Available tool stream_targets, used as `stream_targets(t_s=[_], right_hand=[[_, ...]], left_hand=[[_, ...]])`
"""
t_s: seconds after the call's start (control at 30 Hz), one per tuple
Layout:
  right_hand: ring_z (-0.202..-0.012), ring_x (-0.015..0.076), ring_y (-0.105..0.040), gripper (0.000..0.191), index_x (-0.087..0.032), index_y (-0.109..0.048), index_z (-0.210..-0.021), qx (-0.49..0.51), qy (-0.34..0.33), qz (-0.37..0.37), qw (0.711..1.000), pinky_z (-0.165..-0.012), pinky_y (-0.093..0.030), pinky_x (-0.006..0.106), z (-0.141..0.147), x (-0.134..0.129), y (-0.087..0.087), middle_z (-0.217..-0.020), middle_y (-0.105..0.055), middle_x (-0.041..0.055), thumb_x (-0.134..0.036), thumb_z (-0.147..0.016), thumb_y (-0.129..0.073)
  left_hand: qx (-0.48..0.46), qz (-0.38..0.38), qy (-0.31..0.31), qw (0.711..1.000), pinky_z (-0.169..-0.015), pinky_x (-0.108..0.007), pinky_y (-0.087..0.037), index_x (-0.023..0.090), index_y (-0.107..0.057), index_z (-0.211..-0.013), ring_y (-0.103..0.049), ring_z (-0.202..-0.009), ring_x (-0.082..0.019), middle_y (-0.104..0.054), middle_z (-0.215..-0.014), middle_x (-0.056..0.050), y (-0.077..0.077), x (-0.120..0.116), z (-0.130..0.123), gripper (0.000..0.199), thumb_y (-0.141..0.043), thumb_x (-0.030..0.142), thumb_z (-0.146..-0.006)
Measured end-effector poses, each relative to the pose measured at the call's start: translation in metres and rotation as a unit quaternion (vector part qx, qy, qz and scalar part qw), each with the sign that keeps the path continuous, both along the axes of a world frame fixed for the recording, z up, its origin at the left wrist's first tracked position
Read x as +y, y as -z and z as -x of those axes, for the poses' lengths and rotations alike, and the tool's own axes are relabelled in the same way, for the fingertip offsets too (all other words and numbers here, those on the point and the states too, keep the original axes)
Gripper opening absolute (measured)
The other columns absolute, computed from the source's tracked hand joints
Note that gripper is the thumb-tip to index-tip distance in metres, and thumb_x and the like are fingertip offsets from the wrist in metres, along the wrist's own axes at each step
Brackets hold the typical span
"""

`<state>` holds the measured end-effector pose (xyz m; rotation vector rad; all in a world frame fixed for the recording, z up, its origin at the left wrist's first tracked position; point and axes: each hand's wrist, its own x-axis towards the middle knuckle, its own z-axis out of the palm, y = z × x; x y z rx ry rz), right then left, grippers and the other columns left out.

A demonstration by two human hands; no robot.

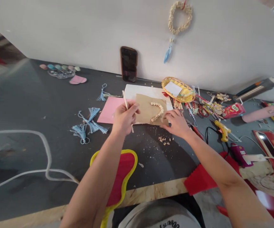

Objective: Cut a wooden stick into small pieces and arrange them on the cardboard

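Note:
My left hand point(125, 117) is closed around a thin pale stick point(125, 98), held upright over the edge of the pink sheet point(108, 110). My right hand point(176, 122) rests at the right edge of a brown paper piece point(143, 109), its thumb and fingers curved and apart; I see nothing between them. On the brown paper lies a hook-shaped curve of small cream pieces point(161, 111), just left of my right fingertips. A white sheet point(139, 89) shows beneath the brown paper. Small cut pale bits point(165, 140) are scattered on the table in front.
Blue tassels point(91, 118) lie to the left. A phone point(128, 64) leans on the wall, where a beaded heart point(171, 23) hangs. A yellow basket point(183, 91), scissors point(203, 110) and a yellow glue gun point(222, 130) are rightward. A red-and-yellow padded item point(127, 161) overlaps the front edge.

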<state>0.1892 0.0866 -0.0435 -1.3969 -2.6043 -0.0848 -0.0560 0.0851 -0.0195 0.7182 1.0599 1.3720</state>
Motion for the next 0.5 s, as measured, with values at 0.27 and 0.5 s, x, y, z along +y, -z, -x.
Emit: stream_targets(t_s=[0.27,0.5], right_hand=[[-0.102,0.0236,-0.050,0.017,-0.020,-0.066,-0.091,-0.069,-0.061,-0.065,0.994,-0.082,-0.033,0.037,-0.002,-0.011,0.012,-0.104,-0.069,0.0063,-0.029,-0.096,-0.053],[-0.093,0.0205,-0.051,0.020,-0.019,-0.066,-0.086,-0.104,-0.060,-0.091,0.989,-0.079,-0.030,0.036,-0.018,-0.007,0.016,-0.094,-0.071,0.0045,-0.023,-0.097,-0.050]], left_hand=[[0.116,0.040,-0.025,0.992,-0.032,-0.013,-0.024,0.015,-0.059,-0.088,-0.036,-0.036,-0.002,-0.055,-0.072,0.002,0.022,0.010,0.007,0.008,-0.052,0.017,-0.084],[0.220,0.049,0.049,0.973,-0.038,-0.015,-0.036,0.013,-0.066,-0.092,-0.045,-0.042,-0.007,-0.050,-0.057,0.002,0.027,0.008,0.001,0.016,-0.051,0.018,-0.088]])
